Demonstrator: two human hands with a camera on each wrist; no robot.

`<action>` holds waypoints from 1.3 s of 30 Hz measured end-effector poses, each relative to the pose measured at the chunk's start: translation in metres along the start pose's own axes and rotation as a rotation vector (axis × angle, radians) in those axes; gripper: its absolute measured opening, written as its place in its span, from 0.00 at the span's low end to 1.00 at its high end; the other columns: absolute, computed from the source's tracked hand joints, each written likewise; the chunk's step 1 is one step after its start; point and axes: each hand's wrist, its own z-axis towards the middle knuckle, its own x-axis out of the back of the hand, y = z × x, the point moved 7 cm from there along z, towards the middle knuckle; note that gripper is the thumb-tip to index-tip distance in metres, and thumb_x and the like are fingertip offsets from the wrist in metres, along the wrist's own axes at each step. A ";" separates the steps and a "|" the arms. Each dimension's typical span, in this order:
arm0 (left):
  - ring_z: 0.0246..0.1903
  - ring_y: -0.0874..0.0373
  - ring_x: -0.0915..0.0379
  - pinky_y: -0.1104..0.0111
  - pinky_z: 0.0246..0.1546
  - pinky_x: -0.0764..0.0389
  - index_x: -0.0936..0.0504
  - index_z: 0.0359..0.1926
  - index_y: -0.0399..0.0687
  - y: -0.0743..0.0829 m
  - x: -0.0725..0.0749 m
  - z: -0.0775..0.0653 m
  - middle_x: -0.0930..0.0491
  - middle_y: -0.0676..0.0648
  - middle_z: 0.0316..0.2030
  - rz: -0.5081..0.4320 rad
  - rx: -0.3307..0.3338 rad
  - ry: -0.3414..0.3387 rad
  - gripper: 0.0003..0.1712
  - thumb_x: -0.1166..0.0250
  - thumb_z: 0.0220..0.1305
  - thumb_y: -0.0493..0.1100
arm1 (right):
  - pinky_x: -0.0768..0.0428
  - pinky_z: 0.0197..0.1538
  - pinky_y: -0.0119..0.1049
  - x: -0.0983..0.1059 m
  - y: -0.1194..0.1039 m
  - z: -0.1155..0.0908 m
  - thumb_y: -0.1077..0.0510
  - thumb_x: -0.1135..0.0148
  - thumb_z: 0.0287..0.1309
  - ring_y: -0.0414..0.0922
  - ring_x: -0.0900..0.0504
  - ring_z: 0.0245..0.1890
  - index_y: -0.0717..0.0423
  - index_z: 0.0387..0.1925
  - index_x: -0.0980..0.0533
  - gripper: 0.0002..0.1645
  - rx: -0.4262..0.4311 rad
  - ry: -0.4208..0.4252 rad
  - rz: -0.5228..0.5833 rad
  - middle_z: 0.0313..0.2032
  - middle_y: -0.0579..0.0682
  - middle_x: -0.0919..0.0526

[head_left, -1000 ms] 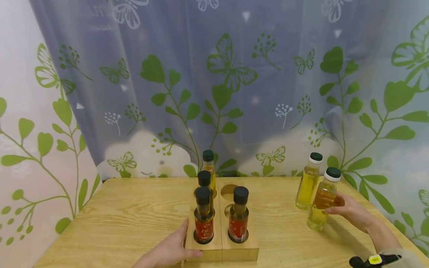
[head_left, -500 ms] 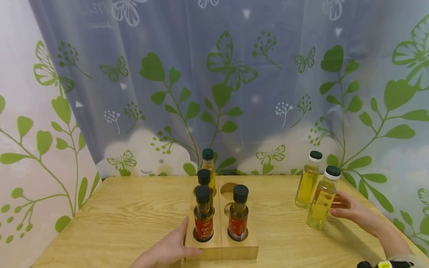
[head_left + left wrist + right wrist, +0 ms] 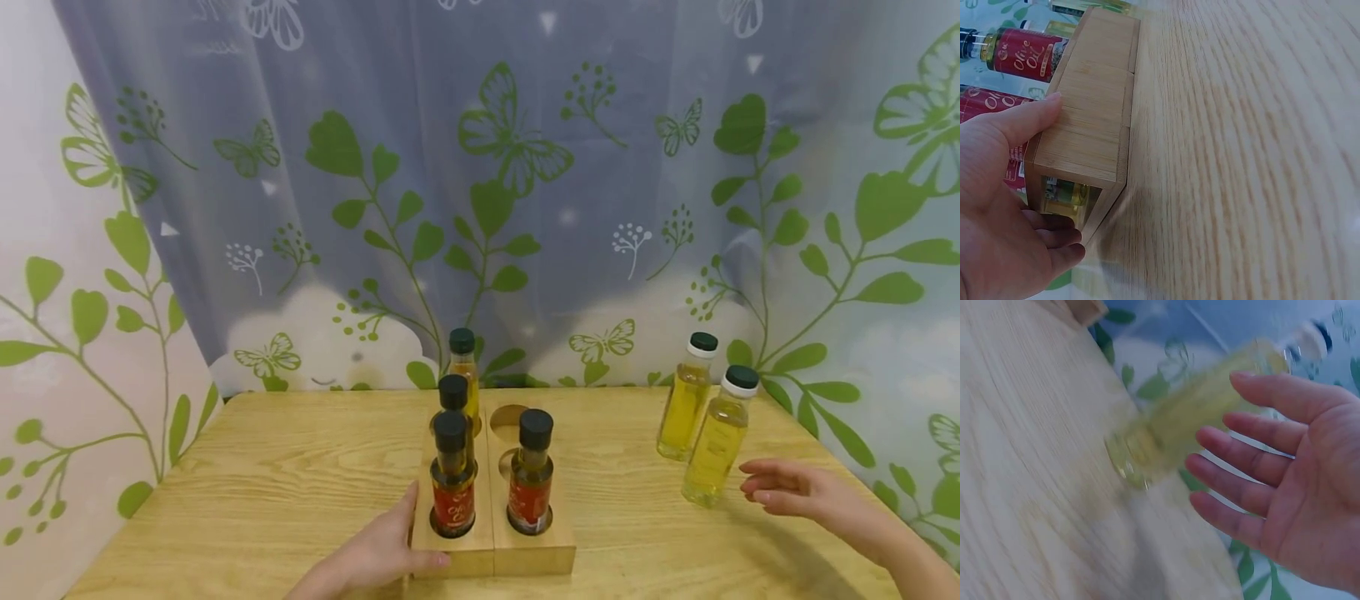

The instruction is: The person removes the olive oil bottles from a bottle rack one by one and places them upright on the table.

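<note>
My left hand [image 3: 367,542] grips the near left corner of a wooden bottle rack [image 3: 534,563], its thumb on the front and its fingers bent round the open end [image 3: 1063,234]. Two dark olive oil bottles with red labels, one on the left [image 3: 453,500] and one on the right [image 3: 530,500], stand in the front holes. Behind the left one are a black-capped bottle [image 3: 453,392] and a green-capped bottle of yellow oil [image 3: 462,367]. To the right, a bottle of yellow oil [image 3: 714,454] stands upright on the table. My right hand [image 3: 832,504] is beside it, apart, fingers spread and palm bare.
Another bottle of yellow oil [image 3: 681,412] stands just behind the nearer one. Round holes [image 3: 510,423] show at the back right of the rack. A patterned curtain [image 3: 600,208] hangs behind the wooden table [image 3: 300,467].
My right hand has let go of the nearer yellow oil bottle and drawn back to the right and toward me. The bottle stays standing. My left hand keeps its hold on the rack.
</note>
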 end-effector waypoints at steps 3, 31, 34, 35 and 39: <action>0.63 0.29 0.55 0.41 0.59 0.48 0.63 0.68 0.24 0.000 0.000 -0.001 0.56 0.22 0.65 -0.010 0.006 0.000 0.66 0.29 0.49 0.58 | 0.23 0.47 0.33 -0.011 -0.011 0.003 0.63 0.58 0.70 0.31 0.24 0.48 0.76 0.62 0.44 0.25 0.029 -0.017 0.019 0.51 0.35 0.24; 0.62 0.30 0.51 0.43 0.59 0.44 0.61 0.67 0.22 0.004 0.002 0.001 0.53 0.22 0.64 0.040 -0.022 0.007 0.65 0.29 0.50 0.56 | 0.22 0.47 0.35 -0.114 -0.093 0.088 0.63 0.46 0.64 0.42 0.23 0.47 0.74 0.62 0.41 0.29 0.248 -0.004 -0.016 0.48 0.59 0.25; 0.63 0.31 0.52 0.42 0.59 0.45 0.61 0.68 0.23 0.002 0.001 0.001 0.54 0.22 0.65 0.023 -0.010 0.007 0.65 0.29 0.49 0.57 | 0.23 0.47 0.37 -0.126 -0.097 0.097 0.62 0.44 0.63 0.48 0.24 0.49 0.72 0.63 0.43 0.32 0.249 -0.011 -0.019 0.50 0.62 0.27; 0.63 0.31 0.52 0.42 0.59 0.45 0.61 0.68 0.23 0.002 0.001 0.001 0.54 0.22 0.65 0.019 -0.006 0.007 0.66 0.29 0.49 0.57 | 0.23 0.47 0.37 -0.130 -0.098 0.100 0.62 0.43 0.62 0.51 0.24 0.50 0.71 0.64 0.43 0.33 0.250 -0.012 -0.023 0.50 0.63 0.27; 0.63 0.30 0.53 0.42 0.59 0.46 0.62 0.68 0.23 0.000 0.002 0.001 0.54 0.22 0.65 0.014 0.003 0.005 0.66 0.29 0.49 0.57 | 0.24 0.48 0.36 -0.143 -0.105 0.111 0.60 0.41 0.61 0.58 0.28 0.52 0.67 0.65 0.42 0.34 0.271 -0.017 -0.055 0.53 0.64 0.29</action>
